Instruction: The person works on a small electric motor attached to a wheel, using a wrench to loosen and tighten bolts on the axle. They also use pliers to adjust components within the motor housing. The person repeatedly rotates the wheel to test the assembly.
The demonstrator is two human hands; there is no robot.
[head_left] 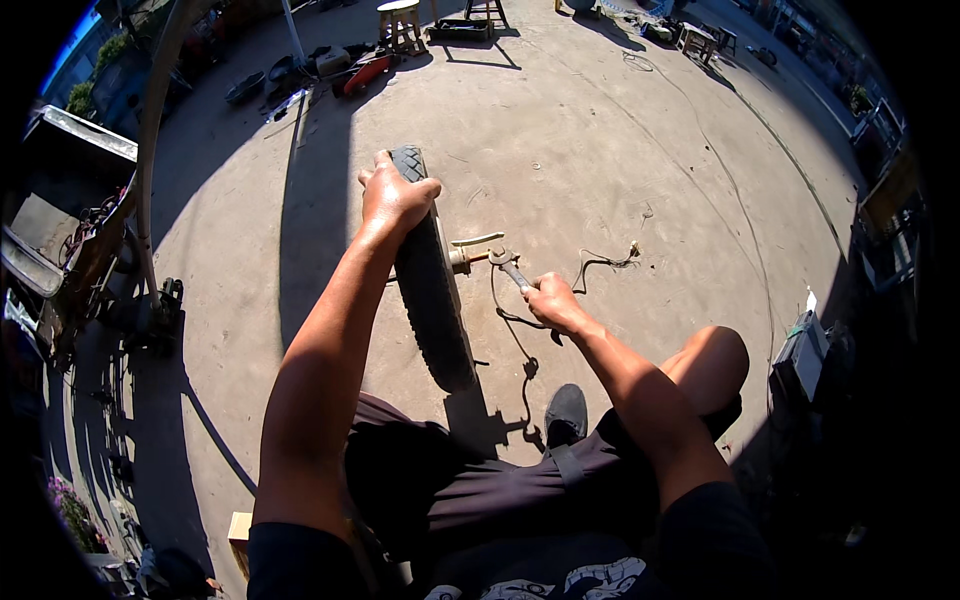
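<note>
A small black-tyred wheel [434, 300] stands upright in front of me, seen nearly edge-on. My left hand [396, 196] grips the top of its tyre, fingers and thumb wrapped over the tread. From the wheel's right side sticks out a metal hub [460, 260] with an axle, and a pale lever arm [477, 239] is beside it. In my right hand [555, 302] is a silver open-ended wrench [513, 269]. Its jaw is at the outer end of the axle; whether it sits on a nut I cannot tell. A dark cable [523, 320] runs from the hub area past my right hand.
Concrete ground surrounds the wheel, with my dark shoe [566, 414] close by. A wooden stool [399, 22] and a red part [367, 75] lie far off. An open vehicle body [85, 130] stands left beside a curved pole [148, 150]. A white boxy object [800, 355] is at right.
</note>
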